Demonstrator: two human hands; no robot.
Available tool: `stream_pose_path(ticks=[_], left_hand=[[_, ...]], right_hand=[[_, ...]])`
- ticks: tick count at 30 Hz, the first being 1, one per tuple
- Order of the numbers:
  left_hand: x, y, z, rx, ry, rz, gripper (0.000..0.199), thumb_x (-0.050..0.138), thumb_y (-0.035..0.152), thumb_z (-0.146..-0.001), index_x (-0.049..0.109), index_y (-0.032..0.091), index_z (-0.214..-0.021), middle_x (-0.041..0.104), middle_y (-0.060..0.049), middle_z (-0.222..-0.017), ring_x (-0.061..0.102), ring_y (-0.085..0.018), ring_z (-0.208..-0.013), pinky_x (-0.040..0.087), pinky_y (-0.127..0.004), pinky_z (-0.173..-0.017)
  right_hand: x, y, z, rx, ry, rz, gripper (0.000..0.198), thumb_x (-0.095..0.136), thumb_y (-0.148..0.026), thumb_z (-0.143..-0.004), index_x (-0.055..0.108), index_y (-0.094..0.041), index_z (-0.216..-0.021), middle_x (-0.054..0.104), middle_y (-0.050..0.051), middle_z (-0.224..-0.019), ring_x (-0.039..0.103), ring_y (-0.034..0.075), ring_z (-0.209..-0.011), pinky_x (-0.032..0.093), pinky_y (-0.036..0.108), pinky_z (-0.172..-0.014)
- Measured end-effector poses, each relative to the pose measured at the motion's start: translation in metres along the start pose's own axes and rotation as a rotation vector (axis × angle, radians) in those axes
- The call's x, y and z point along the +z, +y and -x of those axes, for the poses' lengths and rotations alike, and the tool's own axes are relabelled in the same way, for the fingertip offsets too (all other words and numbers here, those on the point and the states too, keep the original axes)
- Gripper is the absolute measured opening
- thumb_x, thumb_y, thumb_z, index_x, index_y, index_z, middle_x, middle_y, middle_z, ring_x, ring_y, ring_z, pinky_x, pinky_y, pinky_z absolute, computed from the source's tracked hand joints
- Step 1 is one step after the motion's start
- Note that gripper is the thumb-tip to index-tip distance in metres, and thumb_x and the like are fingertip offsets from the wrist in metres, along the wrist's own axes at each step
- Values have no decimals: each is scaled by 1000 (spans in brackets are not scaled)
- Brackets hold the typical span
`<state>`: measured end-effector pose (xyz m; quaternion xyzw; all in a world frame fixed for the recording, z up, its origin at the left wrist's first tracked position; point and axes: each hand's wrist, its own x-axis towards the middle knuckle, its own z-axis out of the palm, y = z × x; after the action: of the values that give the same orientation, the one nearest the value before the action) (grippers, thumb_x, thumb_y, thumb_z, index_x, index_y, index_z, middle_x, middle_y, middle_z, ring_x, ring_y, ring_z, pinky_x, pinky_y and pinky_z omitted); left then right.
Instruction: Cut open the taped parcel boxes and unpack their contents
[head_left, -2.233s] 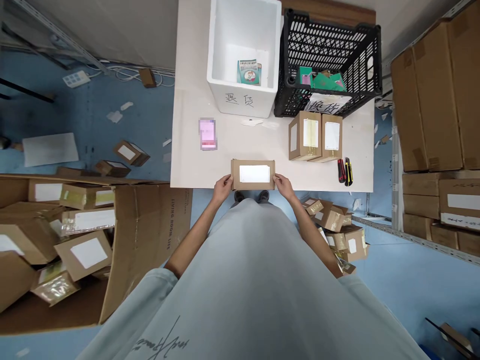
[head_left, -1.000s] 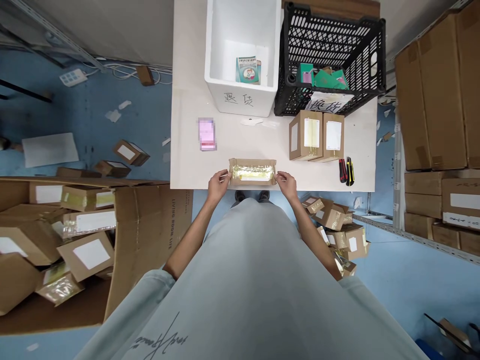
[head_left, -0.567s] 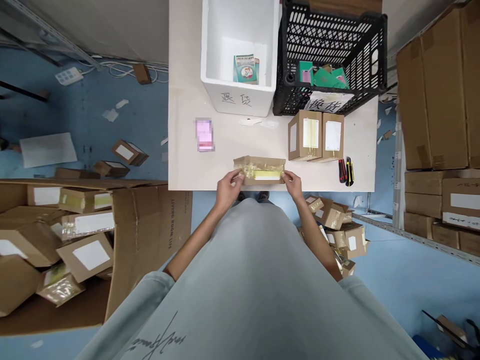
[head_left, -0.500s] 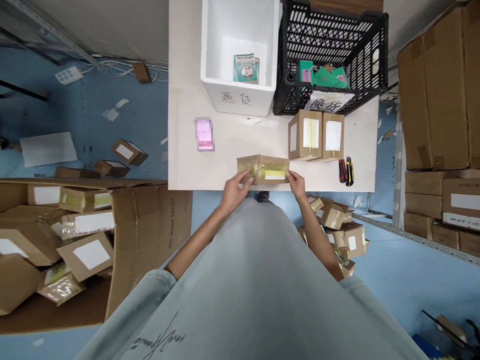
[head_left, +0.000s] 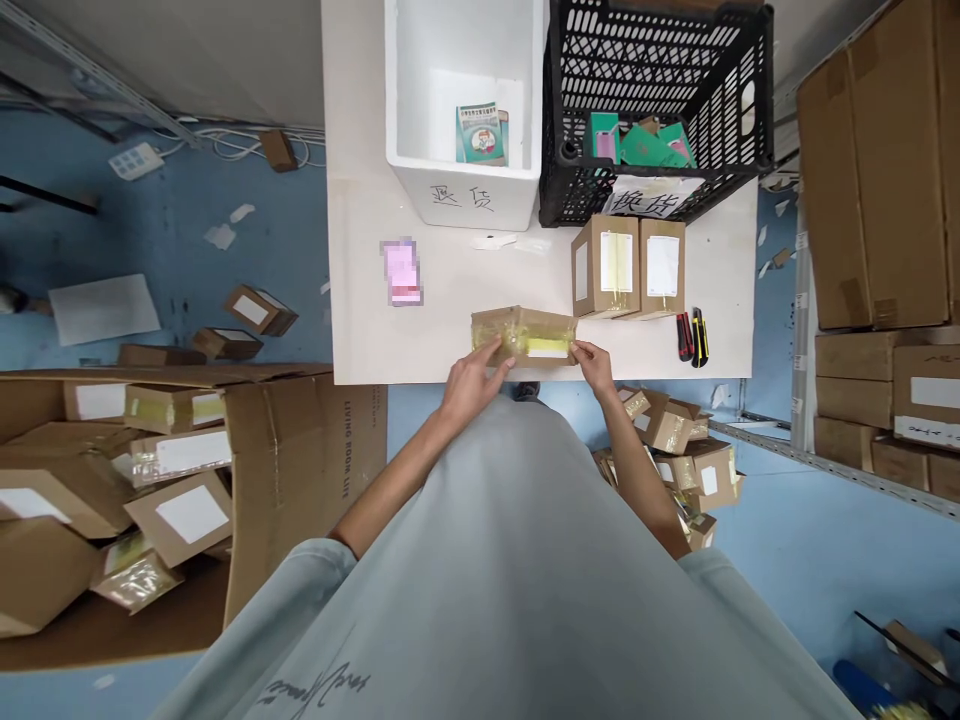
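A small cardboard box (head_left: 523,322), wrapped in shiny yellowish tape and bearing a white label, lies near the front edge of the table. My left hand (head_left: 474,382) holds its left part, thumb and forefinger spread against the near side. At the box's right end, my right hand (head_left: 592,366) pinches the corner between thumb and fingers. Just beyond, two upright cardboard boxes with white labels, a left one (head_left: 592,262) and a right one (head_left: 663,300), stand side by side. Right of them lie a red-and-black box cutter (head_left: 684,337) and a yellow-and-black box cutter (head_left: 700,337).
On the table (head_left: 450,285) stand a white foam bin (head_left: 420,195) holding booklets and a black plastic crate (head_left: 555,195) with green items. A blurred pink item (head_left: 403,272) lies left. A big carton (head_left: 300,480) of parcels sits lower left; piled boxes (head_left: 667,425) lie on the floor right.
The view has shifted slightly. My left hand's thumb and forefinger are a little farther apart on the box; my right hand keeps its pinch at the right end.
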<state>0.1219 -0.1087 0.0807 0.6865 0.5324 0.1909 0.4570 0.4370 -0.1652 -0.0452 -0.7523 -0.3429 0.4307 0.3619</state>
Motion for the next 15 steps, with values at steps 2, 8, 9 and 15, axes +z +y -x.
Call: stream_pose_path(ticks=[2,8,9,15], left_hand=[[-10,-11,-4,-115,70,-33,51,73,53,-107,76,21,-146,77,-13,-153,79,-37,-133,59,-49,-122],[-22,-45,-17,-346,203,-74,37,78,49,-103,76,20,-127,85,-14,-133,83,-33,-122,63,-45,-112],[-22,-52,-18,-374,215,-83,35,80,47,-101,76,20,-124,86,-14,-130,83,-34,-122,63,-46,-111],[-30,-99,-8,-429,300,46,24,77,38,-99,73,20,-116,87,-14,-123,82,-29,-120,64,-40,-106]], right_hand=[[10,-9,0,-5,-17,-6,68,81,-85,-81,86,-21,-104,89,13,-114,84,35,-113,66,54,-112],[44,-45,12,-77,-58,119,39,78,-59,-98,84,-21,-107,88,12,-116,84,30,-108,67,47,-107],[48,-52,15,-98,-69,179,34,76,-53,-101,84,-21,-108,88,12,-116,83,30,-108,67,46,-106],[77,-100,46,-344,-120,556,30,64,-43,-115,83,-20,-119,81,13,-118,77,30,-113,61,42,-102]])
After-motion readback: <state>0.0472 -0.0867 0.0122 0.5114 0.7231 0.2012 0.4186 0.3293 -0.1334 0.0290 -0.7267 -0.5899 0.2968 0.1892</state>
